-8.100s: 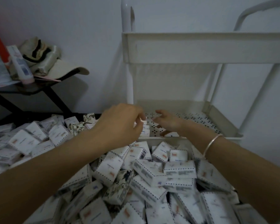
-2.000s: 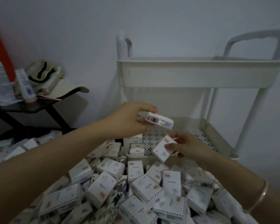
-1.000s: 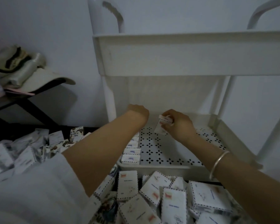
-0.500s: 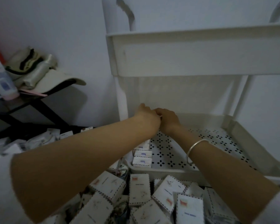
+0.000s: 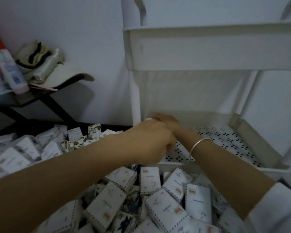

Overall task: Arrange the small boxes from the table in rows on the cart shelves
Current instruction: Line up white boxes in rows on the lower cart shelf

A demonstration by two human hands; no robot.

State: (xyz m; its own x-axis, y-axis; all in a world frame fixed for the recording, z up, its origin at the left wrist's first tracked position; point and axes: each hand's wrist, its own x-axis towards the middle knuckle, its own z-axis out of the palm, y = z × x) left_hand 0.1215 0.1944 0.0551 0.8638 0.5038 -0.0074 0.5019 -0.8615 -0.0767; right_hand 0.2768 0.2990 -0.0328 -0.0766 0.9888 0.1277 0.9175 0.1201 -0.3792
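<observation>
Nearest, a loose heap of small boxes [image 5: 149, 180] covers the table [image 5: 114, 127], white with dashed borders and lying at all angles right up to the cart [image 5: 135, 98]. Both hands reach over the heap into the middle shelf [image 5: 233, 142], a white tray with a perforated floor that is bare across its centre and right side. The left hand [image 5: 148, 142] sits just past the tray's front-left rim with its fingers curled under; I cannot tell whether it holds anything. Deeper in, the right hand [image 5: 168, 122], a silver bangle [image 5: 192, 146] on its wrist, is at the back-left corner with a sliver of white box [image 5: 149, 118] at its fingertips; whether it pinches or only touches it is hidden. Above, the upper shelf [image 5: 208, 51] shows only its outer wall.

Half a second earlier the left hand was pressed beside the right at the back; it has since drawn toward the front, and now hides the short row of boxes along the tray's left side.
</observation>
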